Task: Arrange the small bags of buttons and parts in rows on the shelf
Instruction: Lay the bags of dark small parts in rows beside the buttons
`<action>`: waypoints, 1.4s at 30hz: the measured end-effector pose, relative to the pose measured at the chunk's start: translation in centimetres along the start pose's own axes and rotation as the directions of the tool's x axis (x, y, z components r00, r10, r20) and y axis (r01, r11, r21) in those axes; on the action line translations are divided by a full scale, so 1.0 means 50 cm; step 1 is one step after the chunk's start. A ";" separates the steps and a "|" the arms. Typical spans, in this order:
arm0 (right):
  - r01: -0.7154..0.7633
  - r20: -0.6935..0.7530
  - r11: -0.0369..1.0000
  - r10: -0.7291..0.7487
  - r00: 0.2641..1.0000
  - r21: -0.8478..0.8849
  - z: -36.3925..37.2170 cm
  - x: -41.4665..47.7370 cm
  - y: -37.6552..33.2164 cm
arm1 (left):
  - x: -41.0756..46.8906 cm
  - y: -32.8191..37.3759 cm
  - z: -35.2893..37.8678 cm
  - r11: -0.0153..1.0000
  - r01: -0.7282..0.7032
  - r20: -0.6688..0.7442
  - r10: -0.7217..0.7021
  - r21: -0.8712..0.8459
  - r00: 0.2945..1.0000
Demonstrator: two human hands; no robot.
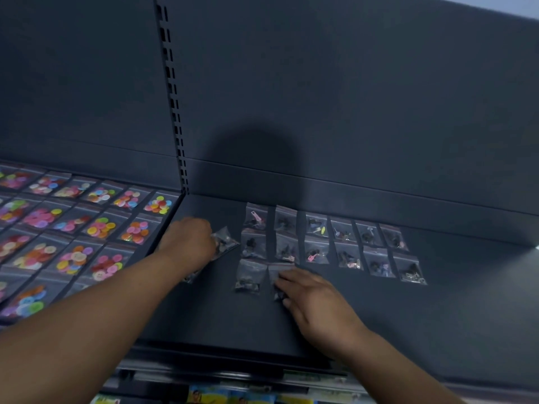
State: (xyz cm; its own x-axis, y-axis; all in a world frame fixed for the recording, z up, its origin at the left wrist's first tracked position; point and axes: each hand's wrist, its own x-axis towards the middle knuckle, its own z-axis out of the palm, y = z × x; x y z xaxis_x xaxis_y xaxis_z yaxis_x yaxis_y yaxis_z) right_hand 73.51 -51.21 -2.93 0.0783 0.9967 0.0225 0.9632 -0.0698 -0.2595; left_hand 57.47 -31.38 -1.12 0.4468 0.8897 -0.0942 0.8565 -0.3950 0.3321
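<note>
Right hand [313, 295] fingers flat on a dark-parts bag [277, 274]; left hand [189, 239] pinches another bag [226, 242].

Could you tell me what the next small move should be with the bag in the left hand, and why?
Probably set the clear bag held by the left hand into the front row. That row has only two bags, one under the right hand, while the two rows behind on the shelf are longer.

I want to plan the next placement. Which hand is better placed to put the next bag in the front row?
Probably the left hand: its fingers already hold a small bag. The right hand is busy, pressing on the second bag of the front row.
</note>
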 end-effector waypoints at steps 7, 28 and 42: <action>-0.007 -0.003 0.999 0.007 1.000 -0.036 0.008 0.001 0.002 | -0.011 0.009 -0.008 0.961 -0.018 -0.079 -0.004 -0.275 0.997; -0.257 0.010 0.430 0.499 0.867 0.865 -0.112 0.000 0.018 | -0.101 0.210 -0.011 0.676 -0.180 0.101 0.355 -0.715 0.929; -0.085 -0.149 0.994 0.094 0.984 0.069 -0.043 -0.080 0.080 | -0.127 0.176 0.081 0.763 -0.646 0.035 0.645 0.038 0.764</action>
State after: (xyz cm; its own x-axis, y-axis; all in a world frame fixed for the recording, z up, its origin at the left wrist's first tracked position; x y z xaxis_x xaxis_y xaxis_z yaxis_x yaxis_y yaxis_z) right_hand 77.63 -55.54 -1.96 0.2063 0.9681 0.1420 0.9331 -0.1510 -0.3263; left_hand 63.22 -41.45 -1.40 0.9024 0.4168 0.1091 0.3748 -0.8844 0.2782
